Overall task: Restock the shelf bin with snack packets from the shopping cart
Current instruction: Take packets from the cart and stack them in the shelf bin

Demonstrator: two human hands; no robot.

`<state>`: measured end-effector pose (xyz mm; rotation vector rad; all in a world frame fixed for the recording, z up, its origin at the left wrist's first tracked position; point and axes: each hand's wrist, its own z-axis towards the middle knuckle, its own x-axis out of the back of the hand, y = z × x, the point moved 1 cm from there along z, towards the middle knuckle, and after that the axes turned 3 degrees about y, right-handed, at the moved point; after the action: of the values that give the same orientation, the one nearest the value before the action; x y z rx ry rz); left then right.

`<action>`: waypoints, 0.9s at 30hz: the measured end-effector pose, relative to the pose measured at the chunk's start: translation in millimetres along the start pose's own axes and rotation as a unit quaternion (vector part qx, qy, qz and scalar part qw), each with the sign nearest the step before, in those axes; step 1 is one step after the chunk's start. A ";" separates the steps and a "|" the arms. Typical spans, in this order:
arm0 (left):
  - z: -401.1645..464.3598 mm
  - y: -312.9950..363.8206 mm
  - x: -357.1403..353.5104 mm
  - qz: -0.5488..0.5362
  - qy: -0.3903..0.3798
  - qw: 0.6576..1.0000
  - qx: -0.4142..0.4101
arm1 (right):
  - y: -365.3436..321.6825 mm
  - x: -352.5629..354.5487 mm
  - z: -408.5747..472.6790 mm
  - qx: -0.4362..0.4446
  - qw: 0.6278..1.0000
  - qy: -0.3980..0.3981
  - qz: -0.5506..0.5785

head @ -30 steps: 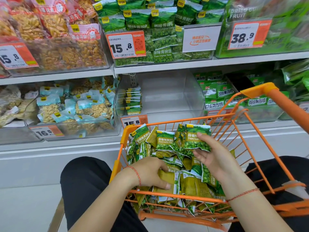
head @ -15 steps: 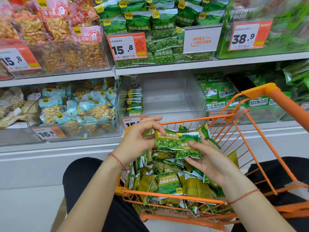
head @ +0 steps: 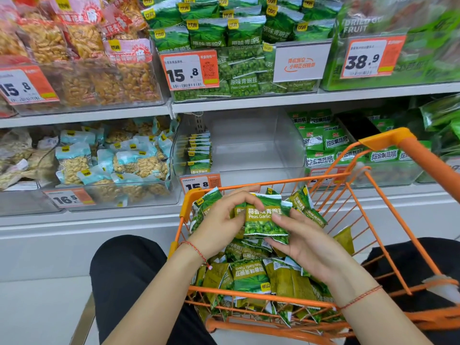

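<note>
Packets (head: 251,277) of green garlic peas are heaped in the orange cart (head: 258,296) nearest the camera, between two black-trousered knees. Above the heap, a small stack (head: 263,219) of the same packets is held upright between both hands, its printed front turned to the camera. The left hand (head: 219,224) is closed on the stack's left edge, fingers curled over the top and thumb at the near side. The right hand (head: 302,242) is set against the right edge and bottom, fingers only slightly bent, with fingertips (head: 277,217) laid on the front packet. A red string is worn on each wrist. More packets lean against the cart's far wall, left and right of the hands.

Just beyond the cart's far rim, a clear bin (head: 249,148) stands on the lower shelf. Only one short row (head: 199,153) of matching packets is seen in it, standing on edge against the left wall. A price tag (head: 200,183) reading 15.8 is fixed at its front. To the left, a bin of blue nut packs (head: 112,160) is seen; to the right, green bags (head: 326,143). On the upper shelf, farthest off, green pea bags (head: 224,33) are stacked.
</note>
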<state>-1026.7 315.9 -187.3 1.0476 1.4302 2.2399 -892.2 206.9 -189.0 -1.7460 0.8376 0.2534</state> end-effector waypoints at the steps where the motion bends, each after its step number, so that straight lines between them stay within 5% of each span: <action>1: 0.1 1.7 -0.3 -0.004 -0.011 1.000 0.009 | 1.5 1.2 2.8 -0.002 1.000 0.004 -0.003; 6: 2.3 2.3 3.6 -0.173 0.011 0.978 0.116 | -9.6 -6.7 19.8 0.042 0.995 0.020 -0.086; 10: 17.2 -5.1 10.1 -0.148 -0.003 0.978 0.150 | -28.6 -33.3 48.2 0.087 0.981 0.008 -0.174; 13: 38.7 -14.1 23.2 -0.178 0.054 0.967 0.172 | -38.8 -51.2 80.1 0.101 0.969 -0.013 -0.227; 20: 81.3 -43.0 65.3 -0.016 0.068 0.980 0.184 | -57.5 -80.6 153.8 0.074 0.911 -0.038 -0.404; 23: 92.6 -63.5 97.8 -0.041 0.204 0.973 0.097 | -63.8 -77.7 188.6 0.076 0.910 0.000 -0.408; 27: 95.3 -103.8 133.2 -0.030 0.417 0.908 0.015 | -63.0 -76.7 230.2 0.022 0.916 0.029 -0.400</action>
<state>-1066.7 505.4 -198.2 -0.0212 1.7388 2.7597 -852.1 454.1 -179.3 -1.9108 0.1121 -0.3655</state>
